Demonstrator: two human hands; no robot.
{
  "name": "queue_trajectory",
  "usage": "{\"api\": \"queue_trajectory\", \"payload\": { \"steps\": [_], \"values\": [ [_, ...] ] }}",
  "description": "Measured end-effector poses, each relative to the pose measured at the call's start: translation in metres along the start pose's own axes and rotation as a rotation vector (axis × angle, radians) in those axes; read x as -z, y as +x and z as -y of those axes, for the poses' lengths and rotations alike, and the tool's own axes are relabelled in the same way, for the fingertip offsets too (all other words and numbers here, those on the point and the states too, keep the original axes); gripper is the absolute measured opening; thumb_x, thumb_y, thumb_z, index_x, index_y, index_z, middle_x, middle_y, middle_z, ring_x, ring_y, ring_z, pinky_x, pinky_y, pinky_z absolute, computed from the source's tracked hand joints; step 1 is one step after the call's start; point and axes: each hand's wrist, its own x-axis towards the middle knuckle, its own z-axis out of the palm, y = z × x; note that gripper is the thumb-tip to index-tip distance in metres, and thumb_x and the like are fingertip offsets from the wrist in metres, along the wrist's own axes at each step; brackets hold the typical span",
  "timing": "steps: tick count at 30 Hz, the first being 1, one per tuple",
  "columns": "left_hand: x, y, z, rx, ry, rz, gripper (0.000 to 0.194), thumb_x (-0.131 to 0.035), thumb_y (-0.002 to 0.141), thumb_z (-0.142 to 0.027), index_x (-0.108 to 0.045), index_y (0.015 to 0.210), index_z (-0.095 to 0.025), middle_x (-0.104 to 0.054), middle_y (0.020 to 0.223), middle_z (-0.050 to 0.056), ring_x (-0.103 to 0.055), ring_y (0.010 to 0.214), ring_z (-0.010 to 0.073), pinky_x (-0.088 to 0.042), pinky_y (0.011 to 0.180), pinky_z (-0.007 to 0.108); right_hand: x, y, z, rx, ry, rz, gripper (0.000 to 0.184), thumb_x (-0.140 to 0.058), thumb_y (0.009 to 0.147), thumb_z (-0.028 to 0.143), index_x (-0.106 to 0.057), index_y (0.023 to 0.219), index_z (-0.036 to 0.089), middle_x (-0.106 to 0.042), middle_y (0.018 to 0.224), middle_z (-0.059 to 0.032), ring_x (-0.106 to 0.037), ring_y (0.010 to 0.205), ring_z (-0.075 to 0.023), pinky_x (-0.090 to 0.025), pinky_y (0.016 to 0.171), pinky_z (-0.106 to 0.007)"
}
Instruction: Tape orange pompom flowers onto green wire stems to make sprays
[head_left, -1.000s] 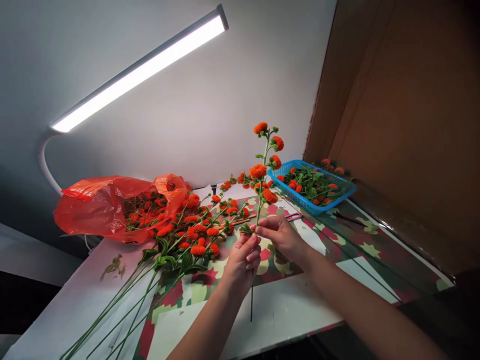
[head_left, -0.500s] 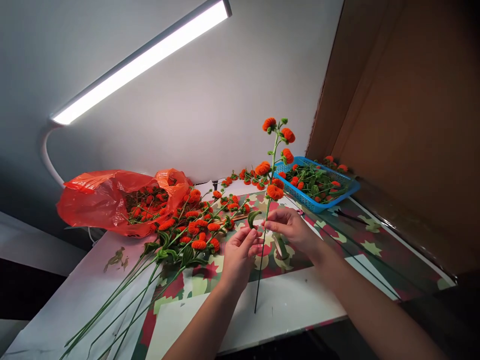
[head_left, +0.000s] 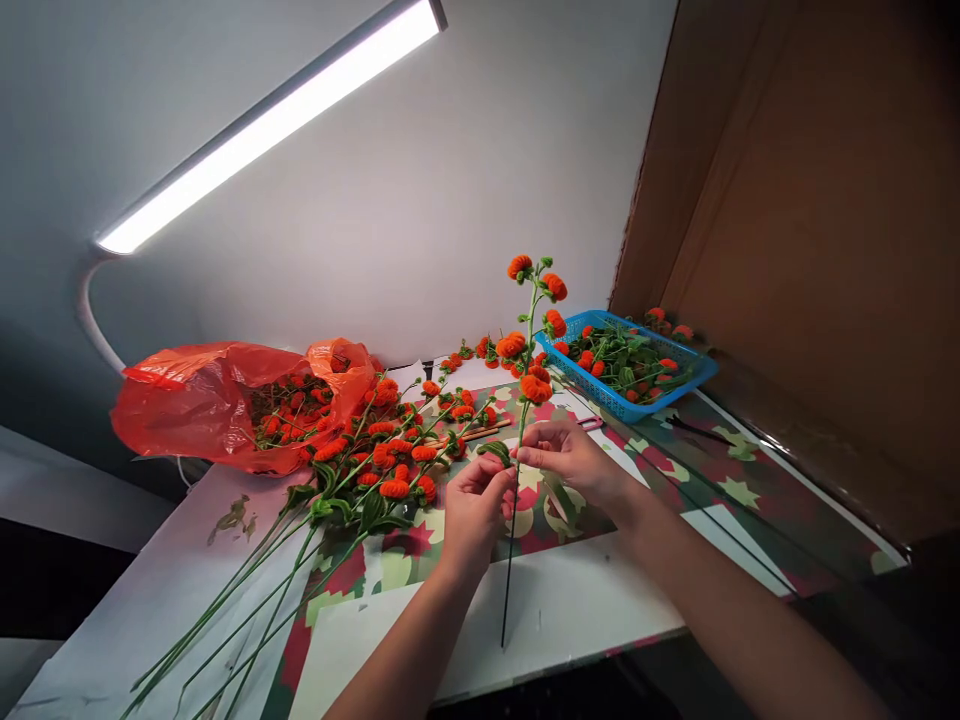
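Observation:
A tall artificial flower stem (head_left: 527, 350) with orange fuzzy blooms and small green buds stands nearly upright in front of me. My right hand (head_left: 577, 462) pinches its green stalk below the lowest bloom. Close against the stalk, my left hand (head_left: 472, 508) is closed on a curled green leaf (head_left: 495, 451), whose tip sticks up past the fingers. Below the hands the bare dark wire of the stalk reaches down over white board. Behind the right hand's fingers is a green roll of tape (head_left: 561, 505), partly hidden.
Several long flower stems (head_left: 394, 488) lie to the left, beside a red plastic bag (head_left: 187, 405) full of blooms. A blue basket (head_left: 637, 408) of flowers stands at the back right, near dark-handled pliers or scissors (head_left: 697, 430). A lit lamp (head_left: 277, 125) hangs above.
The flower stem has come down and a little left, with both hands still at it. The leaf has tilted over and its base is now closer to the stalk.

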Motion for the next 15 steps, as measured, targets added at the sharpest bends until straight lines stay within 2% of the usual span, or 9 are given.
{"api": "queue_trajectory", "payload": {
  "steps": [6, 11, 15],
  "values": [
    [0.004, 0.002, 0.001, 0.008, 0.201, 0.114, 0.022, -0.068, 0.066, -0.033, -0.056, 0.066, -0.014, -0.054, 0.059, -0.003, -0.045, 0.047, 0.0063, -0.035, 0.041, 0.017, 0.002, 0.000, -0.001, -0.054, 0.045, 0.013, 0.024, -0.073, 0.064, 0.034, -0.059, 0.060, 0.015, -0.056, 0.060, 0.0023, -0.051, 0.060, -0.0105, -0.040, 0.062, -0.025],
    [0.007, 0.002, 0.003, -0.091, 0.338, 0.165, 0.021, -0.056, 0.076, -0.035, -0.054, 0.068, -0.016, -0.048, 0.056, -0.005, -0.041, 0.045, 0.0068, -0.033, 0.040, 0.018, -0.001, 0.000, -0.001, -0.085, 0.022, 0.047, 0.025, -0.073, 0.064, 0.036, -0.060, 0.058, 0.015, -0.057, 0.058, 0.0013, -0.053, 0.060, -0.0116, -0.042, 0.061, -0.026],
    [0.012, 0.004, 0.001, -0.155, 0.475, 0.246, 0.020, -0.048, 0.082, -0.031, -0.054, 0.070, -0.016, -0.048, 0.057, -0.003, -0.043, 0.051, 0.0087, -0.034, 0.046, 0.019, -0.003, 0.000, -0.005, -0.091, 0.024, 0.016, 0.025, -0.073, 0.063, 0.036, -0.061, 0.060, 0.015, -0.058, 0.060, 0.0007, -0.053, 0.061, -0.0120, -0.041, 0.062, -0.026]
  ]
}}
